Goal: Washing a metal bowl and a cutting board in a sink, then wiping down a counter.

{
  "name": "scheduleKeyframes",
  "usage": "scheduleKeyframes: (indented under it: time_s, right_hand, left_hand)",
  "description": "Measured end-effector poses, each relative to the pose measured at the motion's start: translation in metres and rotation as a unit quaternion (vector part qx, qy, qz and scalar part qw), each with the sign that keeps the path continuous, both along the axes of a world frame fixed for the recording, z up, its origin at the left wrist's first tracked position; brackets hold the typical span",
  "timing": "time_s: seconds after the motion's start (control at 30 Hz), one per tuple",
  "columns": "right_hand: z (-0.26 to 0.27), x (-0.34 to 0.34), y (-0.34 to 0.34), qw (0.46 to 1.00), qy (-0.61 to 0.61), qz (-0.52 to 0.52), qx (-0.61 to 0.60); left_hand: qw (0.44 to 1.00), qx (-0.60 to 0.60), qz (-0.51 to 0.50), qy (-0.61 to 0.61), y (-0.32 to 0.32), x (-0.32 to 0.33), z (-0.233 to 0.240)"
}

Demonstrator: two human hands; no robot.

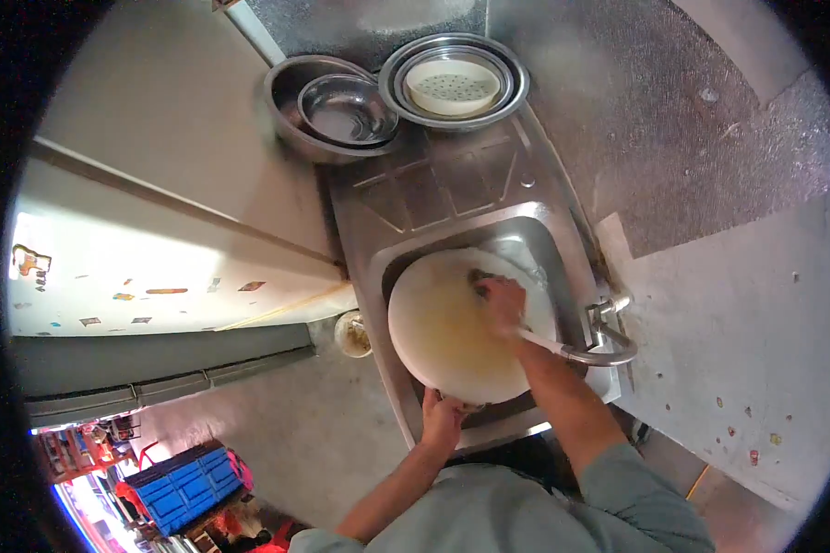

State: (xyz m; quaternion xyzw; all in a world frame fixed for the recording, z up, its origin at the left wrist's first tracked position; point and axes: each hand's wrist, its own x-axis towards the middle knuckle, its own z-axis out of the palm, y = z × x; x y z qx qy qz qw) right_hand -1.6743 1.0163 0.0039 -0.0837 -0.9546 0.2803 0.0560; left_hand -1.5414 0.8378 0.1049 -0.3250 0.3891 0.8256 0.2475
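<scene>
A large round white board, perhaps a cutting board, [436, 318] lies tilted over the basin of a stainless steel sink [366, 228], its middle stained yellowish. My left hand [444, 418] grips the board's near edge. On the board's upper right part, my right hand [503, 301] is closed on a dark scrubber [481, 278], pressed against the surface; the hand is slightly blurred. The curved metal faucet [605, 356] with a white hose end [541, 341] reaches over my right wrist.
Nested steel bowls [346, 114] and a steel basin [519, 83] holding a white perforated strainer [453, 86] stand at the drainboard's far end. A white cabinet or refrigerator [180, 173] borders the left, a wall [719, 311] the right. A small bucket [353, 334] sits on the floor.
</scene>
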Motion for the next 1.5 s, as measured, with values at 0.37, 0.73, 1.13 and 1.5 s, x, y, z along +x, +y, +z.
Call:
scheduleKeyframes:
  time_s: [0.37, 0.73, 1.13, 1.5]
  right_hand:
    - [0.085, 0.151, -0.005, 0.973, -0.004, 0.231, 0.006]
    - [0.026, 0.072, -0.008, 0.999, 0.010, -0.031, -0.010]
    - [0.050, 0.031, 0.045, 0.984, 0.011, -0.010, -0.176]
    - [0.157, 0.125, 0.014, 0.971, 0.050, 0.207, -0.113]
  left_hand:
    - [1.000, -0.003, -0.015, -0.022, -0.001, -0.008, 0.007]
    - [0.999, -0.005, -0.032, 0.010, 0.002, -0.001, -0.005]
    - [0.998, 0.034, 0.014, 0.053, 0.023, -0.005, 0.015]
    - [0.999, 0.039, -0.008, 0.013, 0.041, -0.023, 0.030]
